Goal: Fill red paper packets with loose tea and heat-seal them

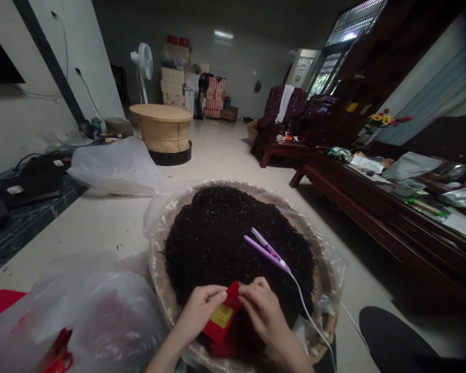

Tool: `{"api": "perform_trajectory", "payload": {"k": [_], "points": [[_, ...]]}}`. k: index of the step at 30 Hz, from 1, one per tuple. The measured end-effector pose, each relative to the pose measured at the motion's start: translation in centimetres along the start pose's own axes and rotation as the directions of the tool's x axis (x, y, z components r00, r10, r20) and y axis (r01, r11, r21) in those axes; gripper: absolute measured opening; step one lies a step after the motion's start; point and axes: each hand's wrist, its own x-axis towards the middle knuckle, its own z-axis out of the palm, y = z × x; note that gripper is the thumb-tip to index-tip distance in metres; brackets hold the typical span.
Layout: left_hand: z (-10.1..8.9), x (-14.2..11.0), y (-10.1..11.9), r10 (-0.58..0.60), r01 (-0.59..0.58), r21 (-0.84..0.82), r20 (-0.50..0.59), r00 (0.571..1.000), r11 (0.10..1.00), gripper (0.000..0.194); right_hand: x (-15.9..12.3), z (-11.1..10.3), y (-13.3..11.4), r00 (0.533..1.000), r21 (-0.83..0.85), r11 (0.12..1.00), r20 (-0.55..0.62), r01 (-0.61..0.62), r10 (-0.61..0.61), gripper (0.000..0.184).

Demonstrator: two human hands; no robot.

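Note:
Between my two hands is a small red packet with a yellow label on its front. My left hand pinches its upper left edge, thumb against fingers. At the top right edge my right hand pinches it too. Both hands are over the near side of a wide round basket lined with clear plastic. A heap of dark, dry leaves like tea fills the basket. On the heap lies a purple hair straightener, its plates apart, a small red light showing and a white cord running toward me.
Clear plastic bags lie left of the basket, with red packets in or under the nearest one. A round wooden stand and a white fan are farther back. A dark wooden table with clutter runs along the right. A dark stool stands at lower right.

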Motion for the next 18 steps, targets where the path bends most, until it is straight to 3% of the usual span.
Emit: {"api": "perform_trajectory", "payload": {"k": [4,7,10,12,14,18], "points": [[-0.2,0.1,0.1,-0.068,0.068,-0.045,0.015,0.998,0.997,0.031,0.0,-0.6,-1.0,0.988,0.108,0.991,0.142,-0.073,0.057,0.022],[0.3,-0.2,0.7,0.042,-0.037,0.081,-0.059,0.997,0.996,0.022,0.0,-1.0,-1.5,0.970,0.147,0.975,0.203,-0.168,0.137,0.024],[1.1,-0.8,1.9,0.216,-0.170,0.305,-0.122,0.969,0.937,0.020,-0.1,-1.1,-1.3,0.933,0.153,0.941,0.249,-0.301,0.258,0.018],[1.4,-1.1,2.9,0.291,-0.229,0.426,-0.085,0.953,0.875,0.020,-0.3,-1.1,-1.0,0.904,0.158,0.916,0.292,-0.369,0.314,0.019],[1.3,-1.1,3.7,0.320,-0.265,0.512,-0.019,0.947,0.817,0.019,-0.5,-0.9,-0.7,0.878,0.161,0.898,0.334,-0.411,0.342,0.031],[0.6,-0.4,4.1,0.367,-0.349,0.609,0.101,0.925,0.713,0.023,-0.7,-0.5,-0.9,0.845,0.218,0.853,0.385,-0.473,0.370,0.044]]}}
